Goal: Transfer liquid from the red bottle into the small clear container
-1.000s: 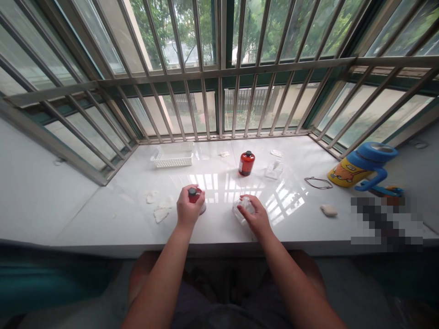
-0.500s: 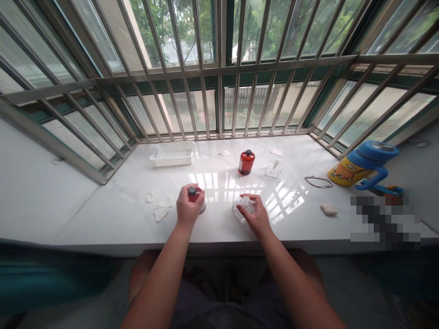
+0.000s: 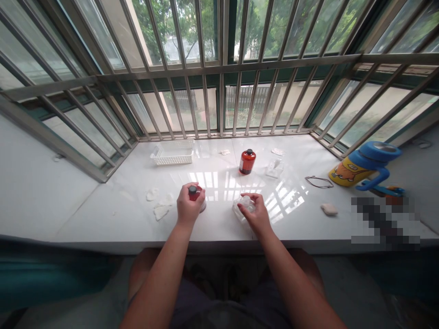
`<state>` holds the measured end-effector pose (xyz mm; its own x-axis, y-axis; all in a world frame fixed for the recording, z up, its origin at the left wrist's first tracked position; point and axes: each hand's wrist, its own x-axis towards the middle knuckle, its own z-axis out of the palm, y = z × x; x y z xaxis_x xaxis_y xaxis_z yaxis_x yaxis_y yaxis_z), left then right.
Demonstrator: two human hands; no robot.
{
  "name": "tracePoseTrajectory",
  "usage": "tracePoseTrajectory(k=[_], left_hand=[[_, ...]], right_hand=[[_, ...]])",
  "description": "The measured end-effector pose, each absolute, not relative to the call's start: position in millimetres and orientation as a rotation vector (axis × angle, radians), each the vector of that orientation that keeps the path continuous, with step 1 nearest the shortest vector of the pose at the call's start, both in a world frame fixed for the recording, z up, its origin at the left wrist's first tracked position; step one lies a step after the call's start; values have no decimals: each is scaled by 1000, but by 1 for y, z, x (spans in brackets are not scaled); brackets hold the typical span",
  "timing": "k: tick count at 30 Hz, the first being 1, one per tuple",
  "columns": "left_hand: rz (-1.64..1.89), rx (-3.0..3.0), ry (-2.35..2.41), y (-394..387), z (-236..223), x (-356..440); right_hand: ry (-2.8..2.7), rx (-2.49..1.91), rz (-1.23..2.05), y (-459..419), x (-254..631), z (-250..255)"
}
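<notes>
My left hand (image 3: 188,204) is wrapped round a small red bottle (image 3: 195,195) with a black cap, which stands upright on the white sill (image 3: 130,224). Much of that bottle is hidden by the fingers. To its right, the thumb and fingers of my right hand (image 3: 254,211) grip a clear glass bottle (image 3: 241,211) near its top. Beyond the hands stands a second red bottle (image 3: 247,162) with a black cap. Another clear glass bottle (image 3: 275,168) is just right of it.
A white plastic basket (image 3: 173,155) lies at the back left. Crumpled white tissue (image 3: 160,212) is left of my left hand. On the right are a cord loop (image 3: 318,182), a beige pouch-like item (image 3: 329,209) and a blue-and-yellow flask (image 3: 360,164). Metal bars (image 3: 229,70) close off the back.
Both hands keep the same hold on their bottles. Only a slight shift of the whole view shows; nothing on the sill has visibly moved.
</notes>
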<state>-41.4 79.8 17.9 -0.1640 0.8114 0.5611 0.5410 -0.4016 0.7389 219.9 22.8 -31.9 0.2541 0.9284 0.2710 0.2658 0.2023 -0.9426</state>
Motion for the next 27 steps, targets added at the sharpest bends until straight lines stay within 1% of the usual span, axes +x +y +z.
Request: tracePoseTrajectory(k=[4, 8, 12, 16, 20, 24, 27], left_hand=[[1591, 1852, 1559, 79, 18, -42], [1591, 1855, 1559, 79, 17, -42], [1595, 1852, 1560, 80, 17, -42], [1596, 1858, 1553, 80, 17, -42], [1599, 1851, 1555, 80, 17, -41], [1591, 1855, 1566, 80, 17, -41], [1594, 1857, 1560, 80, 17, -41]], right_hand=[[-1341, -1322, 624, 23, 220, -30], [-1268, -1355, 689, 22, 219, -30], [-1345, -1326, 617, 23, 220, -31], [-1283, -1357, 708, 23, 221, -34], [-1345, -1333, 618, 23, 221, -34], [-1274, -1373, 680, 22, 221, -33], [-1321, -1354, 639, 23, 222, -31]])
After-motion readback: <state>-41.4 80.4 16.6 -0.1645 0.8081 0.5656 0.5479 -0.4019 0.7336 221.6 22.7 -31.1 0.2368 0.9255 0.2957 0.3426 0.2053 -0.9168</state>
